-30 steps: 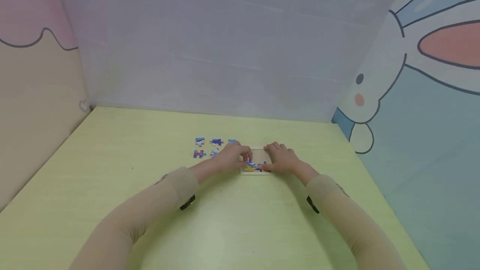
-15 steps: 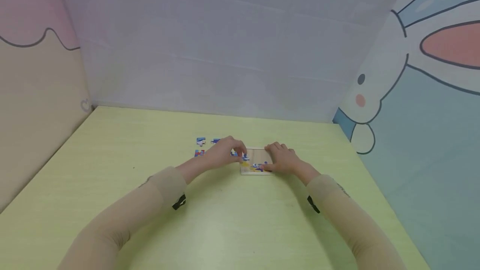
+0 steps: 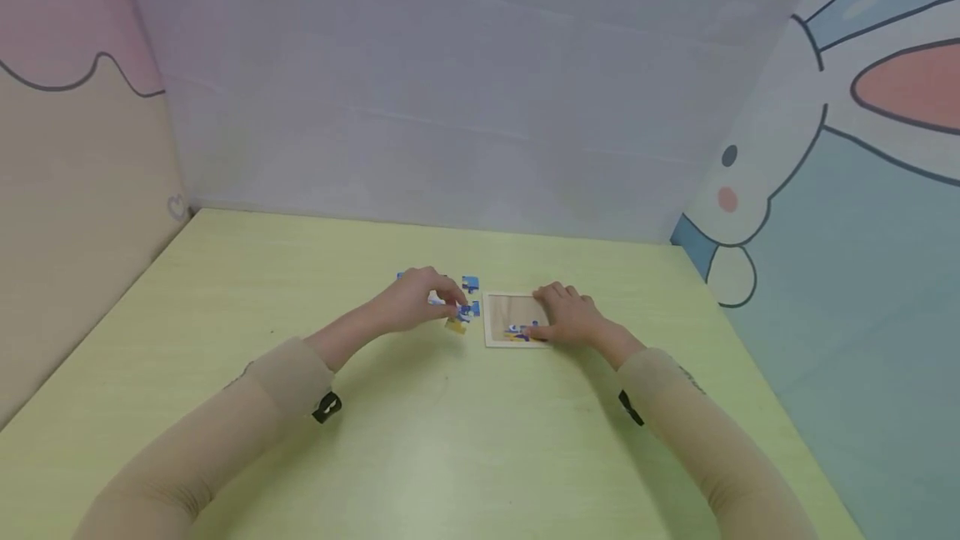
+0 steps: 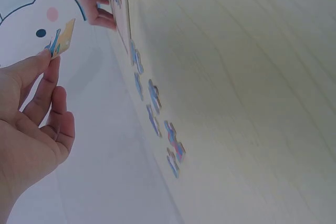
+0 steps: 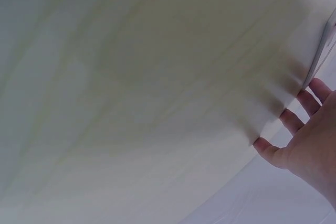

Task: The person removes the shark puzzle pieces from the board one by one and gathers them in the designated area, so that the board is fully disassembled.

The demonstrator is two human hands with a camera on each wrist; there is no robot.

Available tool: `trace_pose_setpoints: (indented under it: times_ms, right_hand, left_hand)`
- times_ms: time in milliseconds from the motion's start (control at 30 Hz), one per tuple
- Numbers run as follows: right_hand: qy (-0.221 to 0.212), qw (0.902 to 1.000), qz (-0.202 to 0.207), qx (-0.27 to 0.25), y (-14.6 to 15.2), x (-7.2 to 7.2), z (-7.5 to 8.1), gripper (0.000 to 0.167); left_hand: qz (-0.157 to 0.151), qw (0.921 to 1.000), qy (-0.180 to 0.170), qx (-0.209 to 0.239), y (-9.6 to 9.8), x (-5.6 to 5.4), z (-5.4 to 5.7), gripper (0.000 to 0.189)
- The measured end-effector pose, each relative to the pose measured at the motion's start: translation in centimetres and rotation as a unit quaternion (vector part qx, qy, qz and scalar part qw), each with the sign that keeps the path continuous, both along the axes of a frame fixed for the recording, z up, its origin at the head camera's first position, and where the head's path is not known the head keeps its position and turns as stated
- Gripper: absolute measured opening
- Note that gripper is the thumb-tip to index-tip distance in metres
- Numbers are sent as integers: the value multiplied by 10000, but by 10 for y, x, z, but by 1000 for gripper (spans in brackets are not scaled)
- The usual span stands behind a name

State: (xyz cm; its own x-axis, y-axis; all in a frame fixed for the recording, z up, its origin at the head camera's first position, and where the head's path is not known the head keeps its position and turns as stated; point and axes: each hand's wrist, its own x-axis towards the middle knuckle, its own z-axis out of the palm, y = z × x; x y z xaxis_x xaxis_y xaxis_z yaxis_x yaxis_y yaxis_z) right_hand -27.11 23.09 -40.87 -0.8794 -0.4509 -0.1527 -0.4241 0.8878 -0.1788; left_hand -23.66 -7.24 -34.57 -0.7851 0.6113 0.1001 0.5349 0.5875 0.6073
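My left hand (image 3: 417, 300) pinches a yellow-and-blue puzzle piece (image 4: 64, 39) between thumb and fingertips. In the left wrist view this piece is raised off the table, with the other fingers loosely curled below it. To its right in the head view lies a shallow wooden puzzle tray (image 3: 517, 308) with a pale rim. Along the tray's near side sit joined puzzle pieces (image 3: 516, 331), partly covered by my right thumb. My right hand (image 3: 572, 317) rests over the tray's right side, its fingers spread and fingertips down at the edge and tabletop.
Several loose blue, white and red puzzle pieces (image 4: 154, 96) lie on the table left of the tray, some hidden behind my left hand in the head view. The pale yellow table (image 3: 420, 457) meets a hanging cloth (image 3: 420, 107) at the back and printed walls at both sides.
My left hand has lifted the puzzle piece out of the tray's near left corner and carried it left, over beside the loose pieces. My right hand stays on the tray.
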Motion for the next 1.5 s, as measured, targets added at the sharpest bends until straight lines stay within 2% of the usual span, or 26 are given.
trace_pose_setpoints:
  times_ms: [167,467,600,833,1000,1200,1300,1500]
  right_hand:
    - [-7,10000,-2,17,1,-1,-1,82]
    - [-6,10000,-45,-64,1,-1,-1,81]
    - [16,10000,-10,-46,1,-1,-1,80]
    - [-11,10000,-42,0,0,-2,-2,81]
    - [-63,9999,-80,-7,0,-2,0,82]
    - [-61,9999,-83,26,0,-3,-1,83]
    - [-27,10000,-68,27,0,-3,-2,82]
    - [-23,10000,-51,-17,0,-3,-3,81]
  left_hand:
    - [331,9994,-26,-81,-17,4,0,11]
    - [780,9969,-84,75,-43,8,-16,11]
    - [947,9952,-239,106,-58,7,-25,7]
    - [1179,9902,-749,86,-73,1,-34,5]
    - [1121,9907,-770,-84,-77,-2,-40,6]
    - [914,9939,-457,-415,-79,-3,-47,6]
    - [844,9947,-304,-495,-79,-3,-48,7]
    - [833,9950,-261,-492,-79,-2,-48,9]
